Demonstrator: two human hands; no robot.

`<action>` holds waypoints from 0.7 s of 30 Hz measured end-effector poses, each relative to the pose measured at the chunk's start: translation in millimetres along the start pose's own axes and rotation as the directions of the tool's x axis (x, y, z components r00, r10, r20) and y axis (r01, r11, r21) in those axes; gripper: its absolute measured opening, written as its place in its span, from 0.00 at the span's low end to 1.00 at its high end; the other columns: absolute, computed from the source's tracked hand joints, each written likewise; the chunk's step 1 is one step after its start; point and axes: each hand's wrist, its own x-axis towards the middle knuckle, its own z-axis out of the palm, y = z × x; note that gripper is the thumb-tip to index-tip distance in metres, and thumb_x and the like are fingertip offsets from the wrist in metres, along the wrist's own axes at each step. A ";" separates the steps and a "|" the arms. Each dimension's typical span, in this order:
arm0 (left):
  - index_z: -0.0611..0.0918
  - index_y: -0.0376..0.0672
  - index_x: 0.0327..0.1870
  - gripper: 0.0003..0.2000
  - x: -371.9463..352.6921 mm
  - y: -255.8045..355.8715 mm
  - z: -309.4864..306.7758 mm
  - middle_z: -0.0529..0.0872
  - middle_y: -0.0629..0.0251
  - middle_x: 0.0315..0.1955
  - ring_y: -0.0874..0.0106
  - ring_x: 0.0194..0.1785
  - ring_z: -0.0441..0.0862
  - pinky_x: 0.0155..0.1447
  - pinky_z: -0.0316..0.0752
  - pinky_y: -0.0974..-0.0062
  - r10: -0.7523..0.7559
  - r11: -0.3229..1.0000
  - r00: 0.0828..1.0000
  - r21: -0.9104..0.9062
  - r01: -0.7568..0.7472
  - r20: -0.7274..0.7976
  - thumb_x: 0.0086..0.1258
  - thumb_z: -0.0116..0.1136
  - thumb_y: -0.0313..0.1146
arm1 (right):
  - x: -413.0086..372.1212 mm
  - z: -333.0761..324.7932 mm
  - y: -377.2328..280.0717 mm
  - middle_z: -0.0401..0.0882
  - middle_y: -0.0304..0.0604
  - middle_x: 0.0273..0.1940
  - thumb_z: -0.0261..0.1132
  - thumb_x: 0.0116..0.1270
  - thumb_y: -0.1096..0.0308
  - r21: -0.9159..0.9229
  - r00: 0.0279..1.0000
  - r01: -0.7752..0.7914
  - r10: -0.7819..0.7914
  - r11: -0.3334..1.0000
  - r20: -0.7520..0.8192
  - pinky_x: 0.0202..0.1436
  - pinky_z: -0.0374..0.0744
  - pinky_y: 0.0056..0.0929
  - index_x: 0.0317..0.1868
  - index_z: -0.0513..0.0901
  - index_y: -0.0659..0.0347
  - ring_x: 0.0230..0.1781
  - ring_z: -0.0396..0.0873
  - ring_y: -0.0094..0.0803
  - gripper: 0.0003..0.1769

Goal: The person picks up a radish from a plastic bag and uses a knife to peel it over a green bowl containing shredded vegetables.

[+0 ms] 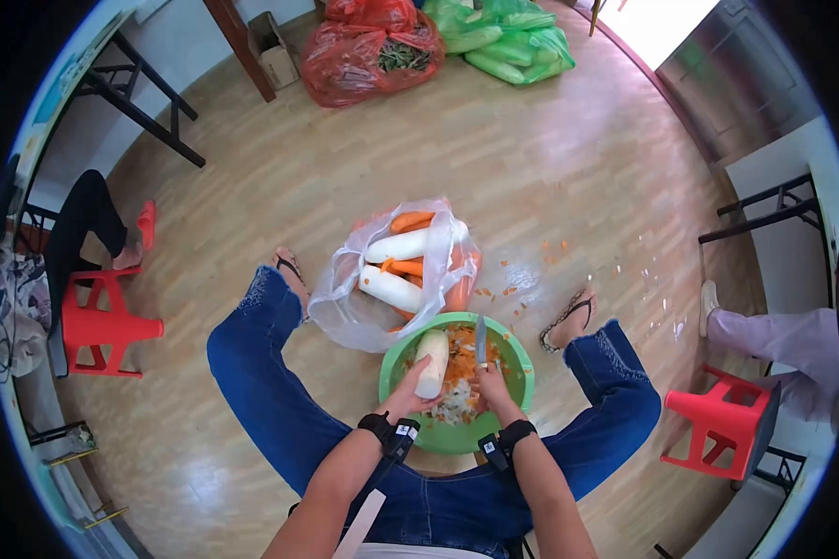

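My left hand (417, 389) is wrapped round a white radish (432, 359), held over a green basin (524, 373). In my right hand (489, 384) is a knife (480, 340), its blade pointing away from me, a little to the right of the radish and apart from it. Orange and whitish peelings (459, 363) lie in the basin below. Just beyond the basin, an open clear plastic bag (345, 303) holds white radishes (396, 247) and carrots (412, 222).
Orange scraps (510, 291) dot the floor right of the bag. Red stools (112, 326) stand on both sides, with a seated person's leg (98, 219) at left and another's leg (764, 335) at right. Red bags (364, 61) and green bags (513, 47) of vegetables sit at the back.
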 end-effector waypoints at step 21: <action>0.70 0.46 0.52 0.27 5.5 20.2 6.7 0.76 0.65 0.40 0.70 0.39 0.75 0.41 0.72 0.71 0.207 0.976 0.966 -0.036 -0.215 -0.157 0.56 0.56 0.52 | 82.3 21.4 -110.2 0.58 0.61 0.55 0.42 0.69 0.61 0.920 0.962 -0.010 -0.247 0.392 0.116 0.63 0.59 0.40 0.44 0.63 0.61 0.60 0.58 0.47 0.12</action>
